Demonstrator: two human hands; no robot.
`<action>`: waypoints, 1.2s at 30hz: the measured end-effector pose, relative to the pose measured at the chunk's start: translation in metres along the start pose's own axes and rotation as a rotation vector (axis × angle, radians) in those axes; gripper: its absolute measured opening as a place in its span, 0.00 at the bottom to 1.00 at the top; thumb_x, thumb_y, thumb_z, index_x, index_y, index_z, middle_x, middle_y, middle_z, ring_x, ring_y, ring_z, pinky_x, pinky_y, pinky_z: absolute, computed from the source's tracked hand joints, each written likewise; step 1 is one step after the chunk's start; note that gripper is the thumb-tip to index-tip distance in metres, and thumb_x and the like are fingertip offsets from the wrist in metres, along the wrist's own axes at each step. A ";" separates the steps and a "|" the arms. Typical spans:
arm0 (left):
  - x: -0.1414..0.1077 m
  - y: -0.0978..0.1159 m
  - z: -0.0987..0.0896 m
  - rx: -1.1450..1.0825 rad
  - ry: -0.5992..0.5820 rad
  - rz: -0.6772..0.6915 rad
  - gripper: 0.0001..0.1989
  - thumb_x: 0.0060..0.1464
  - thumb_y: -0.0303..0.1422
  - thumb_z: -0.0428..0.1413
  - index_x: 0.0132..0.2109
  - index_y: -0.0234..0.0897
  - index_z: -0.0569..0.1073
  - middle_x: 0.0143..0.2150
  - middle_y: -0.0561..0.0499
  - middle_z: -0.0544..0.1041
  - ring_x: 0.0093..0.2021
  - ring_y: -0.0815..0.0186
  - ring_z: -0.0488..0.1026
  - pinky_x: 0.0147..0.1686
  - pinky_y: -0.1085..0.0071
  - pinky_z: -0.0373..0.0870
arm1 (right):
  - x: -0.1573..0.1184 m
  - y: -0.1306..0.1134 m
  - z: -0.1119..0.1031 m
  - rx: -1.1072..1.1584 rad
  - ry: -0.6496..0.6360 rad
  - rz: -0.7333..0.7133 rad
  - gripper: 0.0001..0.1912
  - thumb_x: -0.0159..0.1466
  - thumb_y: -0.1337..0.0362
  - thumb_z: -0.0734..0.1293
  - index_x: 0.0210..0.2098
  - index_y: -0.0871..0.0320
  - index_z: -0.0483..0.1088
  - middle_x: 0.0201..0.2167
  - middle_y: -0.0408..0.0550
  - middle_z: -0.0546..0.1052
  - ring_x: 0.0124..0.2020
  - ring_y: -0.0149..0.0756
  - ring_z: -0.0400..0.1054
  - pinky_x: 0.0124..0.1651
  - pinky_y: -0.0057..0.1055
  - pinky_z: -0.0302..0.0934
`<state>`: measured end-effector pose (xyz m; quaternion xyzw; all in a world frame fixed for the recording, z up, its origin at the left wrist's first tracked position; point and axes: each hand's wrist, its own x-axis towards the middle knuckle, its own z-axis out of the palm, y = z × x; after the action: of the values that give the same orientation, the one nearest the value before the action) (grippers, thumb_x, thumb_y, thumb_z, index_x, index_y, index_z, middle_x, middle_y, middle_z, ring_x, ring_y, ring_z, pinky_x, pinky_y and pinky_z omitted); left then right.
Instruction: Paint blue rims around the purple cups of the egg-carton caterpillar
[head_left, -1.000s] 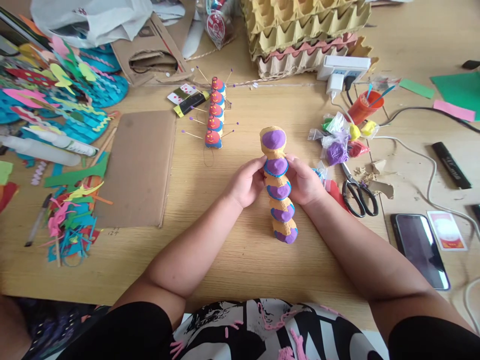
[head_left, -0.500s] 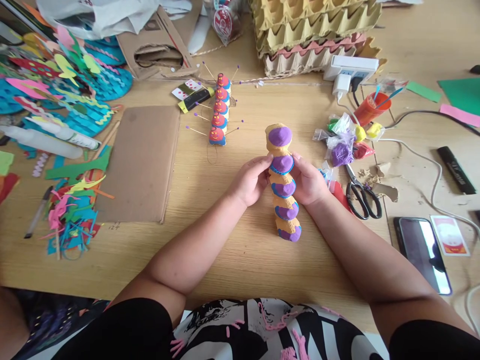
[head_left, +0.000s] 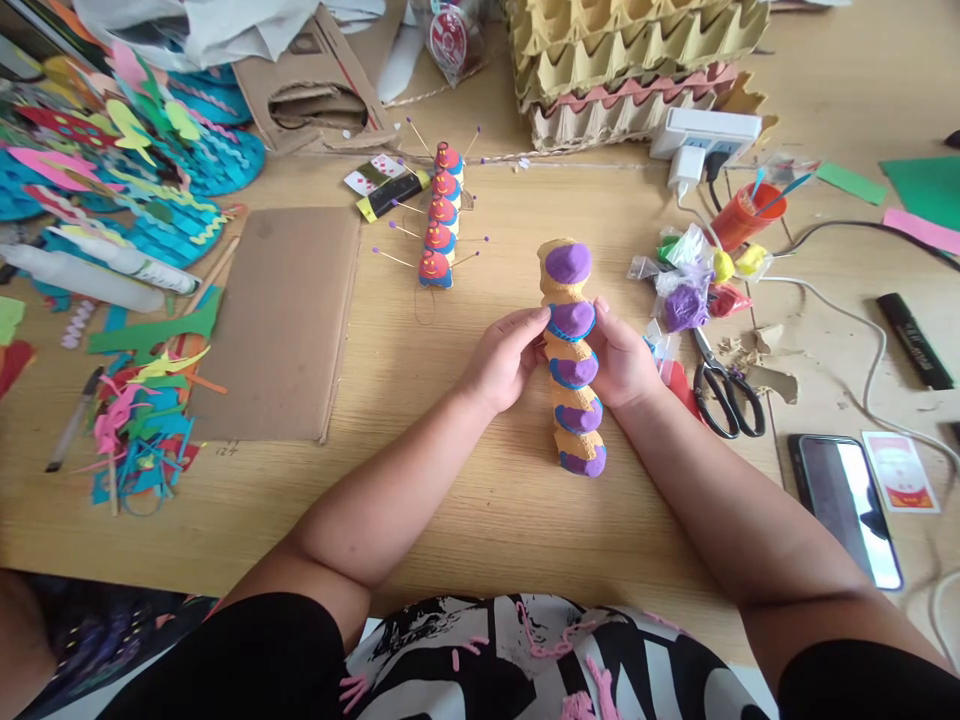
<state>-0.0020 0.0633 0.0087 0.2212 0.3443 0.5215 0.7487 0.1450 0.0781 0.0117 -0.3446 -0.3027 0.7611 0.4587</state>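
Note:
An egg-carton caterpillar point(head_left: 573, 352), orange with purple clay caps ringed in blue, lies lengthwise on the wooden table point(head_left: 465, 500). My left hand point(head_left: 505, 362) grips its left side at the second cap, fingertips on the blue ring. My right hand point(head_left: 625, 362) holds the right side at the same height. A smaller caterpillar point(head_left: 440, 216) with red and blue humps and pins stuck in it stands farther back, left of centre.
Bags of coloured clay point(head_left: 686, 285), scissors point(head_left: 724, 392), an orange cup point(head_left: 745, 214) and a phone point(head_left: 846, 508) lie at the right. A cardboard sheet point(head_left: 281, 320) and paper cut-outs point(head_left: 120, 240) fill the left. Egg trays point(head_left: 637, 60) and a power strip point(head_left: 705, 135) stand behind.
The view has shifted slightly, so everything sits a bit to the right and higher. Both hands stay on the big caterpillar, fingers pressing around the second cap's blue ring.

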 end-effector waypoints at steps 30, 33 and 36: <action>-0.002 0.008 0.003 -0.036 -0.002 0.106 0.10 0.59 0.39 0.71 0.35 0.41 0.81 0.31 0.53 0.83 0.39 0.61 0.83 0.41 0.67 0.77 | -0.003 0.003 -0.002 -0.001 -0.092 -0.063 0.22 0.56 0.43 0.82 0.37 0.51 0.77 0.31 0.41 0.81 0.34 0.39 0.76 0.44 0.40 0.75; -0.003 0.010 0.004 -0.009 0.006 0.071 0.11 0.59 0.41 0.71 0.33 0.42 0.81 0.29 0.51 0.81 0.43 0.56 0.84 0.44 0.63 0.77 | -0.002 0.003 -0.003 0.018 -0.084 -0.072 0.21 0.54 0.47 0.84 0.34 0.53 0.77 0.29 0.41 0.80 0.30 0.35 0.74 0.41 0.36 0.74; -0.003 0.009 0.003 0.007 0.003 0.063 0.11 0.58 0.42 0.71 0.33 0.42 0.81 0.30 0.51 0.81 0.46 0.54 0.83 0.46 0.61 0.76 | -0.002 0.003 -0.002 0.037 -0.065 -0.088 0.21 0.53 0.49 0.84 0.30 0.54 0.75 0.27 0.41 0.79 0.28 0.33 0.73 0.39 0.35 0.74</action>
<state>-0.0059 0.0639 0.0179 0.2336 0.3401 0.5439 0.7307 0.1458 0.0751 0.0090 -0.2977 -0.3180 0.7565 0.4878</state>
